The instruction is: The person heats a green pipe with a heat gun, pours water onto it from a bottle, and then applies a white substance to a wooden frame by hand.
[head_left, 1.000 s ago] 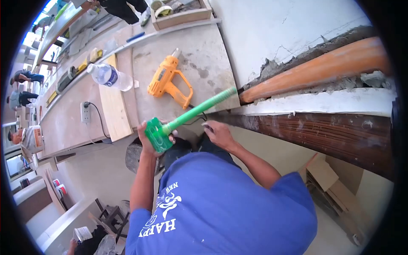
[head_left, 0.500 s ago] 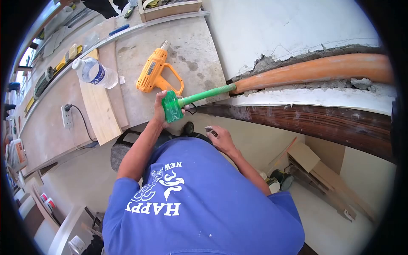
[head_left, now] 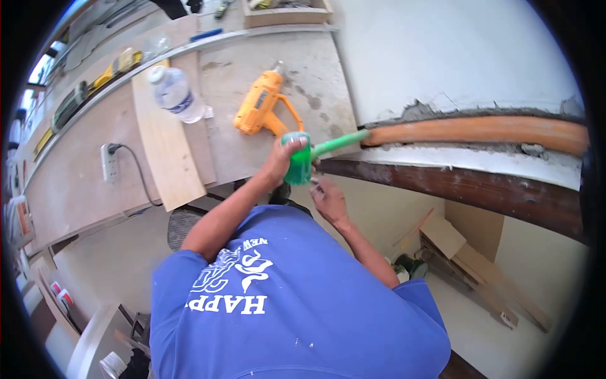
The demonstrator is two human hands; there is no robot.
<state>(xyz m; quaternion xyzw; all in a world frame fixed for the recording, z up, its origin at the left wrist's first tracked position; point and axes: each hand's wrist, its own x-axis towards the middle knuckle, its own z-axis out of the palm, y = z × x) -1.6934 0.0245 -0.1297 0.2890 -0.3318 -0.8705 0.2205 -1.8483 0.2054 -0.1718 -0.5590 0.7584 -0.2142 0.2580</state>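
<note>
My left hand [head_left: 278,163] is wrapped round a translucent green plastic box [head_left: 298,165], thumb over its near face. From the box's right side a green corrugated conduit [head_left: 341,143] runs to the end of an orange pipe [head_left: 454,131] set in the broken wall channel. Just below the box, my right hand [head_left: 329,203] has its fingers curled together, with something small and pale at the fingertips; I cannot tell what it is. An orange heat gun [head_left: 259,108] lies on the worktable behind the box, its nozzle pointing away.
On the worktable [head_left: 221,88] are a water bottle [head_left: 178,95], a wooden board [head_left: 163,142] and a white power strip [head_left: 110,164] with a plugged cord. A wooden tray [head_left: 287,16] stands at the back. Cardboard pieces [head_left: 454,246] lean on the floor at right.
My right hand has come up to the lower end of the green box. The box now shows a different side, and the whole view has shifted.
</note>
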